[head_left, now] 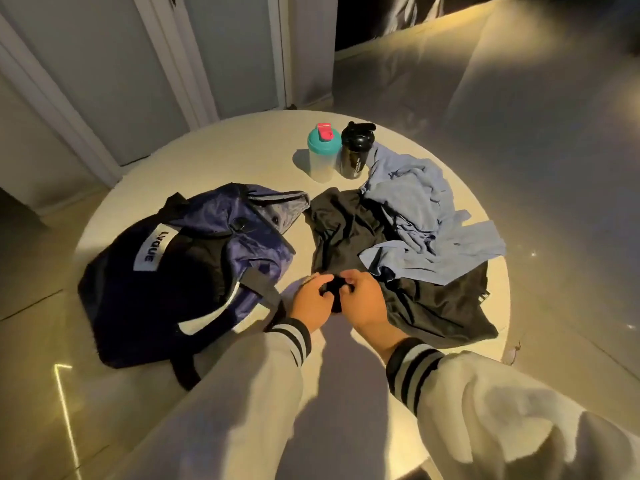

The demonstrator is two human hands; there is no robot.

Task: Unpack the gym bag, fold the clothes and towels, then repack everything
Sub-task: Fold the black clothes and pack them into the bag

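A navy gym bag (180, 268) with a white label lies open on the left of the round table (221, 157). A black garment (346, 233) is spread across the table's middle and right. A crumpled light blue garment (415, 209) lies on top of it. My left hand (313, 299) and my right hand (363, 299) are close together at the near edge of the black garment. Both pinch a bunched bit of its dark fabric between fingers and thumbs.
A clear shaker bottle (322, 150) with a teal lid and red cap stands at the back of the table. A black shaker bottle (355, 148) stands right beside it. The bag's black strap (187, 372) hangs over the near left edge. Doors and pale floor surround the table.
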